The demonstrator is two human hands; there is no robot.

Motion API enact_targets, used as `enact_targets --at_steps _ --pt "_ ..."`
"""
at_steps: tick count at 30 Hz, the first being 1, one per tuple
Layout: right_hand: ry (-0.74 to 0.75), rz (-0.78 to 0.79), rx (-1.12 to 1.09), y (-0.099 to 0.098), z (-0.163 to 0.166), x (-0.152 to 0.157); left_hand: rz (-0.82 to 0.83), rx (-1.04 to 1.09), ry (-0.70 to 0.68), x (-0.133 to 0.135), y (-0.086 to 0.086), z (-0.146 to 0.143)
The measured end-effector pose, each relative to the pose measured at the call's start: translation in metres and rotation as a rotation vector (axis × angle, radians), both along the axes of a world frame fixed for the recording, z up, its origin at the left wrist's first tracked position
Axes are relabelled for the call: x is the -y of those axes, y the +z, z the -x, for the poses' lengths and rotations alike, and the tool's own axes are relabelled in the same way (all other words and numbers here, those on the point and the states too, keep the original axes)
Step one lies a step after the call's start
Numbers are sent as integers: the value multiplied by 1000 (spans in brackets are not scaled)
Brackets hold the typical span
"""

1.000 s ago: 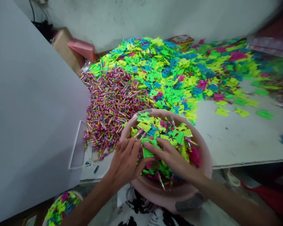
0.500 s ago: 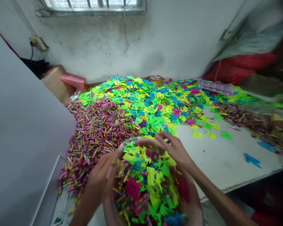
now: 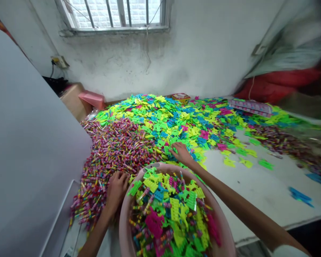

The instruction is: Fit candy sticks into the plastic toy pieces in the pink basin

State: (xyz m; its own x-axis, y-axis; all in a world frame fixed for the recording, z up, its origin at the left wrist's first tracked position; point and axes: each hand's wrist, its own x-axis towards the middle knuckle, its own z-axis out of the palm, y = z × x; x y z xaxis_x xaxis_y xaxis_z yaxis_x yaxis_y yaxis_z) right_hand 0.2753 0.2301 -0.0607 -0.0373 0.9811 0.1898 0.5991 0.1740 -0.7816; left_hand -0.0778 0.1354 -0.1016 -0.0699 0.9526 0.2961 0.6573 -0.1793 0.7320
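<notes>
Surrounding the far side of a pink basin (image 3: 224,225), two loose heaps cover a white desk (image 3: 238,192). Left of the basin lies the heap of small striped sticks (image 3: 115,146); beyond the basin, and on toward its far right, lies the heap of flat plastic shapes (image 3: 155,110) in green, yellow, blue and pink. The basin itself holds a mixture of both kinds, with one green shape (image 3: 135,188) resting across its left rim.

The left hand (image 3: 117,187) rests just left of the basin, among the sticks, its fingers bent downward; whether its grip has hold of any stick cannot be told. The right hand (image 3: 182,153) lies just beyond the basin's far rim, at the near edge of the shapes, its grip partly curled; whether it has hold of a shape cannot be told.

Well to the right of the basin, a blue shape (image 3: 301,196) lies apart on the desk. Beyond the basin and the heaps, a barred window (image 3: 117,14) opens in the wall (image 3: 203,53).
</notes>
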Motion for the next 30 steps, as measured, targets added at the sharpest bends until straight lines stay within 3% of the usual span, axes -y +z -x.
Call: enact_targets --at_steps 3,6,11,13,15,17,20,23,26,30 --pt "-19 42 -250 20 3 16 -48 196 128 0 18 -1" --pt "-4 92 -507 47 19 48 -80 399 181 10 51 -12" --pt "144 261 -739 88 65 116 -33 700 3 50 106 -53" --pt "205 345 -790 98 81 137 78 893 -128 66 113 -70" --pt "237 411 -826 103 93 153 291 1074 -254 79 111 -81" --pt "233 466 -816 102 99 165 402 1177 -282 90 108 -83" --pt "92 550 -722 98 101 179 258 1184 -190 103 114 -72" --pt "-23 561 -602 101 102 190 196 1066 -221 112 130 -60" --pt "56 532 -543 108 105 198 172 858 -249 118 142 -55" --pt "138 576 -596 114 109 201 81 661 -208 127 144 -57"
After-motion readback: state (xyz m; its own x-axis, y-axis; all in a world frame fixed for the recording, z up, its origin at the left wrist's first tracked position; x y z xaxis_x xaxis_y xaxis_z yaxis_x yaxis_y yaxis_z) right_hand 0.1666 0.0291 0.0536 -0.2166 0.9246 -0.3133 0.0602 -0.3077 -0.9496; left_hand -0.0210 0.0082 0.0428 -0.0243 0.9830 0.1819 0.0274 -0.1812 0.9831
